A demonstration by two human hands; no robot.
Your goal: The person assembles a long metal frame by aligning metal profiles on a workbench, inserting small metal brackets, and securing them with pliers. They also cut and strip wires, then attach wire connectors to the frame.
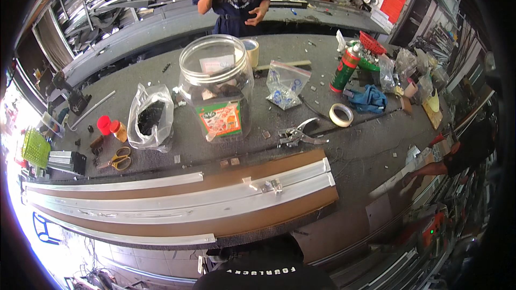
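Observation:
Neither of my hands shows; only my black shirt [263, 274] is at the lower edge. In front of me, long silver metal profiles [161, 204] lie on a brown board [290, 204] at the bench's near edge. A small metal fitting [272, 186] rests on the profiles toward their right end. Behind the board stand a large clear plastic jar [244, 88] with dark and brown pieces inside and an open plastic bag [134, 123] of black bits. Locking pliers [301, 134], a roll of tape [341, 115] and yellow-handled scissors [121, 160] lie nearby.
Across the bench [215, 156] stands a person in a dark shirt [236, 0], hands raised. Another person's arm [430, 169] reaches in at the right. A spray can [345, 69], a blue cloth [368, 99], a zip bag of small parts [285, 86] and red-capped bottles [118, 130] stand about.

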